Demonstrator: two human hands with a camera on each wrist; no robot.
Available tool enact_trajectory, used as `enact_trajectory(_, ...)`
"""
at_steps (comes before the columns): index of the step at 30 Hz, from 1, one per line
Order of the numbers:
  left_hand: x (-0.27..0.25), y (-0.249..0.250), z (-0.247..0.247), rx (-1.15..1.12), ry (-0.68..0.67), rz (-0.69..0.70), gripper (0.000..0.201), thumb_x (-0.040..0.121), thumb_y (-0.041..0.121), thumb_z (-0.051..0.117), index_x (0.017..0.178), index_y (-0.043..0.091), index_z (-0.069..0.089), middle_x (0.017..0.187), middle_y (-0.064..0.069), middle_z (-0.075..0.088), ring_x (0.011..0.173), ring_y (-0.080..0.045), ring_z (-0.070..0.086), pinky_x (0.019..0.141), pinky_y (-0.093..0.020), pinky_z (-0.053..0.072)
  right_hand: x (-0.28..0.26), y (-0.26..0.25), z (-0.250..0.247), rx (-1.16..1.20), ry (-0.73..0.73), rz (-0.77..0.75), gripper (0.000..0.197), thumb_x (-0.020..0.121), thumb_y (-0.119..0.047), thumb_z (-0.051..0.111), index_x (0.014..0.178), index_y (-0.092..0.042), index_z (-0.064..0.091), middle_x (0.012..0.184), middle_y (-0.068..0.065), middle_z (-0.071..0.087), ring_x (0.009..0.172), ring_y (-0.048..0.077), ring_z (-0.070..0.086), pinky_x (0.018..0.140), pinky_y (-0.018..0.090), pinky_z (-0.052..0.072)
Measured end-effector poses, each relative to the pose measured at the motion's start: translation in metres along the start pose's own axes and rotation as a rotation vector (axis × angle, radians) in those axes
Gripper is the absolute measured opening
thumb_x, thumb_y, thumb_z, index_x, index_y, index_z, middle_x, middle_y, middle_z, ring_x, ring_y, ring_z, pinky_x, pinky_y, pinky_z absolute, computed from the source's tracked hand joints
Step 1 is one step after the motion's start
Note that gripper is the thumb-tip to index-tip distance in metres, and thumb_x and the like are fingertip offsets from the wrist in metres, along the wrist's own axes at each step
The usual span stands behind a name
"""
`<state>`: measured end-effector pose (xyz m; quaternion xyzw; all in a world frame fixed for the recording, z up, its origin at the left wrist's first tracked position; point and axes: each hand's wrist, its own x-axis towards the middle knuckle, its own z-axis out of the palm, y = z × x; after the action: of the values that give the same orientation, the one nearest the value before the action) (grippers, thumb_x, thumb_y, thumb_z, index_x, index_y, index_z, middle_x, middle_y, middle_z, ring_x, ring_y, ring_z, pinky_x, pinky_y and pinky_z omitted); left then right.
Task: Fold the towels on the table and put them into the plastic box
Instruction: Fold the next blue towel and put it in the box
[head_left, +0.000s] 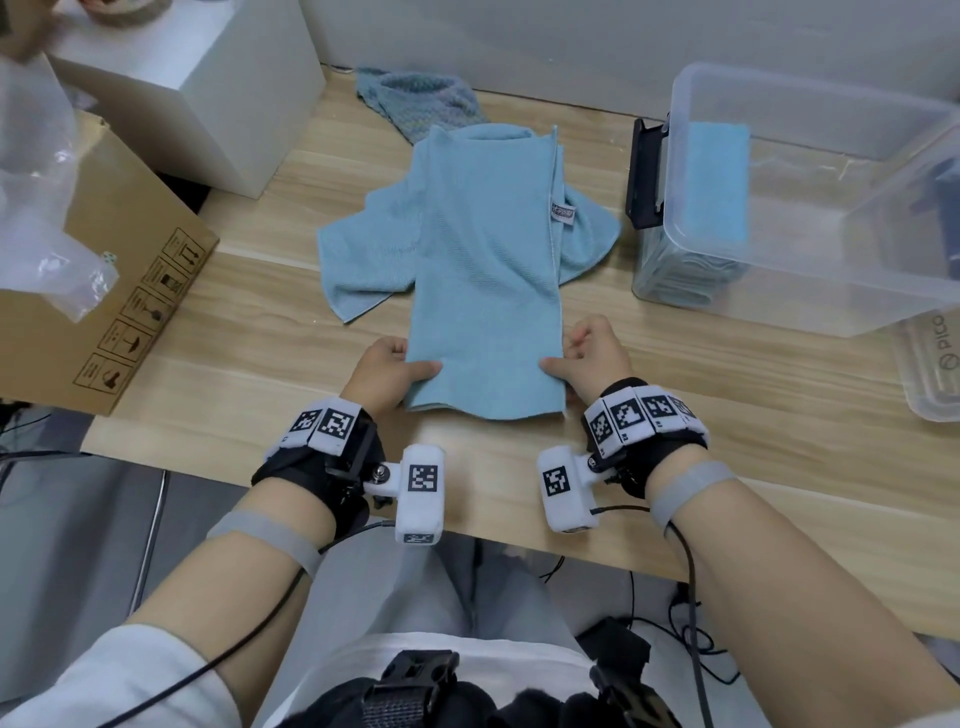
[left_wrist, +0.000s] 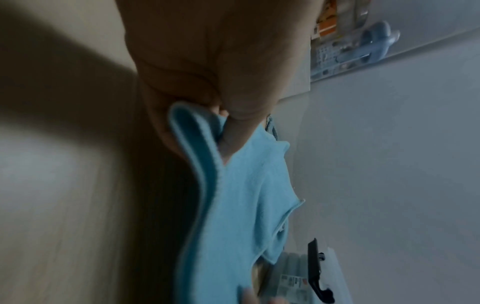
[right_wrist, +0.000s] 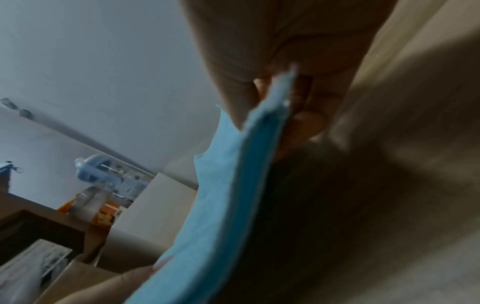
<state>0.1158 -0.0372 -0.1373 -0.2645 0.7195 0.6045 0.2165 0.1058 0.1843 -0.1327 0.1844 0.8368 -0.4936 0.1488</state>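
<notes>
A light blue towel (head_left: 483, 280) lies folded lengthwise on the wooden table (head_left: 249, 395), with loose parts spread out to both sides further back. My left hand (head_left: 395, 366) pinches the towel's near left edge (left_wrist: 207, 164), thumb on top. My right hand (head_left: 587, 358) pinches the near right edge (right_wrist: 249, 164) the same way. The clear plastic box (head_left: 810, 208) stands at the right and holds folded blue towels (head_left: 719, 182). A darker knitted blue towel (head_left: 421, 101) lies crumpled at the back of the table.
A cardboard box (head_left: 104, 291) with clear plastic wrap (head_left: 36, 171) sits at the left, a white box (head_left: 208, 88) behind it. The plastic box has a black latch (head_left: 647, 176) facing the towel. A clear lid (head_left: 930, 369) lies at the far right.
</notes>
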Motion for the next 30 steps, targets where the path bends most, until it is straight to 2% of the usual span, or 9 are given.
enact_trajectory(3,-0.007,0.007,0.0,-0.178,0.085,0.167,0.039,0.079,-0.001,0.065,0.107,0.017,0.045,0.096,-0.011,0.066,0.068,-0.012,0.066,0.071,-0.025,0.056,-0.005,-0.004,-0.011,0.158,-0.073,-0.095,0.039,0.079,-0.008,0.066,0.088,-0.04,0.046,0.054,-0.003,0.05,0.042,0.012,0.048,0.044,0.023,0.044)
enact_trajectory(5,-0.011,0.011,-0.003,-0.173,0.085,0.253,0.045,0.082,-0.005,0.06,0.112,0.026,0.045,0.082,0.001,0.066,0.06,-0.008,0.065,0.061,-0.018,0.054,-0.005,-0.006,-0.016,0.169,-0.118,-0.138,0.027,0.083,-0.009,0.062,0.094,-0.034,0.057,0.045,-0.008,0.049,0.032,0.008,0.043,0.036,0.017,0.038)
enact_trajectory(9,-0.005,-0.004,-0.006,0.11,-0.044,0.127,0.034,0.082,-0.006,0.051,0.082,0.026,0.063,0.07,-0.012,0.052,0.052,-0.018,0.044,0.045,-0.019,0.034,-0.001,0.009,-0.007,-0.011,-0.184,-0.018,0.024,0.086,-0.009,0.057,0.077,-0.029,0.064,0.068,0.003,0.053,0.048,0.017,0.05,0.051,0.029,0.048)
enact_trajectory(14,-0.009,-0.018,-0.004,0.101,-0.084,0.003,0.042,0.076,-0.014,0.034,0.084,0.011,0.067,0.054,-0.004,0.05,0.048,-0.013,0.041,0.041,-0.014,0.034,0.002,0.031,-0.001,0.039,-0.202,0.114,0.049,0.081,0.012,0.038,0.074,-0.028,0.066,0.07,0.003,0.058,0.061,0.021,0.05,0.059,0.027,0.045)
enact_trajectory(18,-0.009,-0.013,-0.007,0.022,-0.123,0.011,0.052,0.074,-0.023,0.027,0.09,0.008,0.064,0.062,-0.001,0.066,0.053,-0.006,0.059,0.048,-0.011,0.046,0.004,0.024,-0.005,-0.08,-0.189,0.018,0.052,0.076,0.017,0.032,0.084,-0.021,0.067,0.073,-0.003,0.059,0.065,0.012,0.052,0.055,0.012,0.038)
enact_trajectory(21,-0.006,-0.012,-0.01,0.105,-0.134,0.023,0.052,0.074,-0.025,0.026,0.087,0.008,0.064,0.062,-0.004,0.061,0.047,-0.007,0.055,0.044,-0.011,0.042,0.016,0.009,-0.006,-0.239,-0.061,-0.124,0.048,0.075,0.013,0.035,0.088,-0.016,0.07,0.096,0.009,0.058,0.068,0.015,0.05,0.056,0.012,0.038)
enact_trajectory(24,0.006,-0.008,-0.011,0.192,-0.14,0.027,0.055,0.072,-0.023,0.025,0.082,0.014,0.065,0.078,-0.012,0.057,0.059,-0.02,0.051,0.045,-0.019,0.032,0.035,-0.021,-0.007,-0.226,0.017,-0.185,0.046,0.078,0.011,0.039,0.104,-0.016,0.066,0.115,0.011,0.046,0.098,0.023,0.053,0.085,0.02,0.043)
enact_trajectory(26,0.014,0.003,-0.011,0.197,-0.142,0.035,0.054,0.073,-0.022,0.024,0.086,0.013,0.063,0.076,-0.009,0.055,0.047,-0.009,0.05,0.041,-0.015,0.028,0.049,-0.045,-0.006,-0.21,0.008,-0.228,0.051,0.076,0.012,0.042,0.115,-0.016,0.06,0.122,0.01,0.04,0.113,0.023,0.047,0.106,0.026,0.034)
enact_trajectory(30,0.027,0.024,-0.01,0.204,-0.195,0.027,0.053,0.076,-0.023,0.023,0.1,0.007,0.058,0.067,-0.004,0.048,0.029,0.0,0.039,0.034,-0.011,0.024,0.076,-0.081,0.001,-0.281,-0.036,-0.166,0.055,0.079,0.003,0.051,0.127,-0.022,0.051,0.144,0.007,0.026,0.134,0.023,0.028,0.112,0.028,0.024)
